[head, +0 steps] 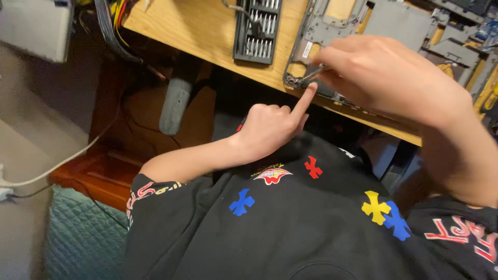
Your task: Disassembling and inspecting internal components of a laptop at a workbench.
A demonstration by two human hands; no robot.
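A grey laptop chassis frame point(322, 26) lies on a wooden desk point(202, 31), its near corner at the desk's front edge. My right hand point(386, 72) is closed around a thin screwdriver point(311, 74) whose tip points at that corner. My left hand point(272, 127) is mostly curled, its index finger stretched up and touching the frame's near corner right beside the screwdriver tip.
A black tray of screwdriver bits point(258, 28) sits left of the frame. More grey device parts point(446, 49) lie at the right. Below the desk are a chair armrest point(175, 106), cables point(111, 26) and a teal quilted cushion point(83, 238).
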